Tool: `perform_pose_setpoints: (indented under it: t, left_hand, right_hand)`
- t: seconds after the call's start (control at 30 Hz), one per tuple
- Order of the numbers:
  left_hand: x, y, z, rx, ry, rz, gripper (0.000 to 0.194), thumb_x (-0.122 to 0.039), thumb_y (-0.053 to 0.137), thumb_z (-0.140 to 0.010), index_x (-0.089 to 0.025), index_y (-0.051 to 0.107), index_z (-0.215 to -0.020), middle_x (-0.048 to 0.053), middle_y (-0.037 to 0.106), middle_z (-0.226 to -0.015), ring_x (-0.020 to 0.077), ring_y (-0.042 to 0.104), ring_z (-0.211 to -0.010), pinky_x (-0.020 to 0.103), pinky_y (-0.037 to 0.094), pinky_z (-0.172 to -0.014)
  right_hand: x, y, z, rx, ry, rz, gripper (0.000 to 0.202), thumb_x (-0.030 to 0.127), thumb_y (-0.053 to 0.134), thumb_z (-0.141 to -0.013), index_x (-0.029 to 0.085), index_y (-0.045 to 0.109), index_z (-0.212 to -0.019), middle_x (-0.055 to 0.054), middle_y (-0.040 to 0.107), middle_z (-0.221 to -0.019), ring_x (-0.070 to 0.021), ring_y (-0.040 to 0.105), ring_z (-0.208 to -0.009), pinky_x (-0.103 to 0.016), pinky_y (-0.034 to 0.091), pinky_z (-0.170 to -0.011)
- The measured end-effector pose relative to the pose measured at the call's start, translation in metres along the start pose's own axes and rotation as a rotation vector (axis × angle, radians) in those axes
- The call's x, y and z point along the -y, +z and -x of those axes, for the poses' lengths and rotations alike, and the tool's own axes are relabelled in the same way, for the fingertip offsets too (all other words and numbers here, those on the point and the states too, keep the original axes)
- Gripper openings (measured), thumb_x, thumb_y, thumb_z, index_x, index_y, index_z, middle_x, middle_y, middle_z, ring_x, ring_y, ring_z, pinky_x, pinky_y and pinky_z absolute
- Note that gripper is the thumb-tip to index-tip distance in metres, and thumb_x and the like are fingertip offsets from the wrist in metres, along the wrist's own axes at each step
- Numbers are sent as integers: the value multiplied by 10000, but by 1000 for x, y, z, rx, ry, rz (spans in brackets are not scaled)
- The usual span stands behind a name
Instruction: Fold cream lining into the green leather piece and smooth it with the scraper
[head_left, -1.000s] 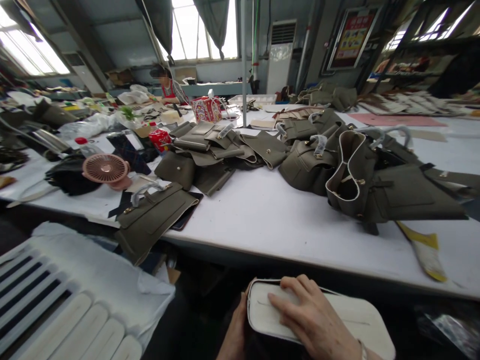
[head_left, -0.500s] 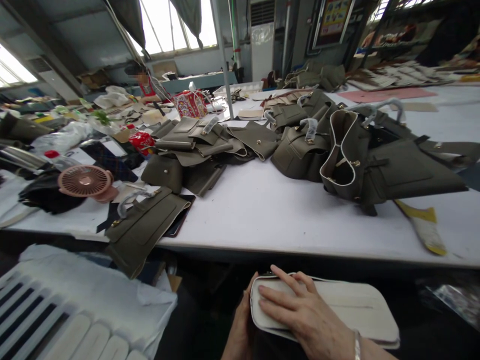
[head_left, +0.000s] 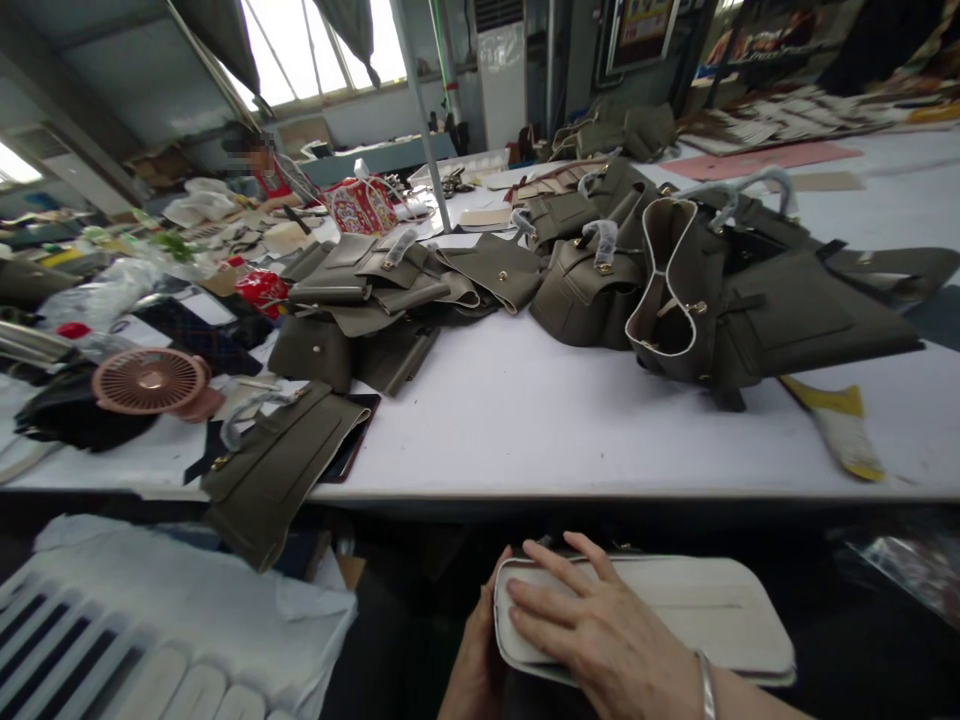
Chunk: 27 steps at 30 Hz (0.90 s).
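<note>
A white rectangular leather piece (head_left: pixel 705 610) lies flat below the table's near edge, in front of me. My right hand (head_left: pixel 592 630) rests palm down on its left part, fingers spread over the rounded corner. My left hand (head_left: pixel 476 660) grips the piece's left end from underneath, mostly hidden. An olive green open bag with a pale rim (head_left: pixel 675 290) stands on the white table (head_left: pixel 540 420), with a flat olive panel (head_left: pixel 795 320) against it.
Several olive bag parts (head_left: pixel 375 300) pile across the table. One olive panel (head_left: pixel 277 470) overhangs the near edge. A pink fan (head_left: pixel 146 382) sits at the left. White strips on paper (head_left: pixel 150 640) lie lower left. Another person (head_left: pixel 262 170) works far back.
The view has tilted and shifted slightly, so the table sits higher in frame. My hands stay on the white piece, with my right fingers spread a little wider.
</note>
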<state>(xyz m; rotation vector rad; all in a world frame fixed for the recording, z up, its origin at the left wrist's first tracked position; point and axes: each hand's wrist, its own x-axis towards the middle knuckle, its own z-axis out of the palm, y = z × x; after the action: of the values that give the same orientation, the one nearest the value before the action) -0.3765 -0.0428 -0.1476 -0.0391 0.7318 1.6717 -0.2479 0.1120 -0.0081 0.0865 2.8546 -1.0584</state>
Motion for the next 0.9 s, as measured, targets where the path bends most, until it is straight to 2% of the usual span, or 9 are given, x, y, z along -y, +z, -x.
perform_pose_setpoints:
  t: [0.1,0.2,0.27,0.37,0.5,0.67,0.77,0.9]
  left_hand:
    - [-3,5,0,8,28,-31,476,-504,583,-912,-258,615,-1318,37,519,-1469,265,286,-1464,399,115,-1234]
    - [-6,13,1,-8,19,-47,498,-508,612,-894,-271,601,-1331,40,532,-1457,279,320,-1448,424,124,-1233]
    - [-7,15,1,-28,14,-50,494,-508,620,-889,-276,608,-1324,40,547,-1443,278,332,-1442,432,127,-1233]
    - [-8,13,1,-37,24,-68,482,-501,616,-894,-270,613,-1317,46,551,-1440,267,331,-1443,421,138,-1233]
    - [-8,9,-1,-22,34,-114,519,-501,632,-883,-268,589,-1345,60,533,-1455,276,360,-1427,419,167,-1231]
    - [-9,10,-1,-27,47,-133,493,-510,621,-887,-272,614,-1319,53,561,-1429,289,375,-1418,431,189,-1229]
    - [-9,8,1,-35,52,-145,483,-507,595,-904,-279,603,-1329,48,569,-1421,288,385,-1412,441,202,-1226]
    - [-9,1,1,-16,95,-246,461,-460,560,-938,-276,569,-1361,20,509,-1478,238,338,-1440,377,163,-1240]
  right_hand:
    - [5,-5,-5,-62,52,-28,250,222,442,-975,325,568,-1165,52,615,-1328,-223,367,-1390,-487,-12,-1120]
    - [5,-2,-11,-144,69,-50,152,221,457,-988,293,585,-1028,75,654,-1234,-194,437,-1302,-479,29,-1114]
    - [2,4,-16,-184,79,-68,85,227,526,-963,268,583,-916,99,681,-1135,-180,492,-1193,-465,100,-1093]
    - [-2,13,-25,-246,88,-53,146,240,670,-875,229,554,-787,104,690,-977,-173,523,-1016,-451,190,-1040]
    - [-3,18,-28,-277,59,-3,170,225,696,-853,224,532,-810,81,679,-984,-189,506,-1013,-461,192,-1034]
    - [2,12,-25,-196,37,70,21,264,570,-944,269,574,-965,50,673,-1062,-216,497,-1044,-492,169,-1036]
    - [2,14,-27,-203,21,127,58,267,527,-970,268,582,-990,35,669,-1073,-227,499,-1055,-514,137,-1050]
    - [1,23,-29,-213,-67,240,90,304,529,-977,242,582,-1014,10,659,-1097,-236,504,-1084,-513,59,-1099]
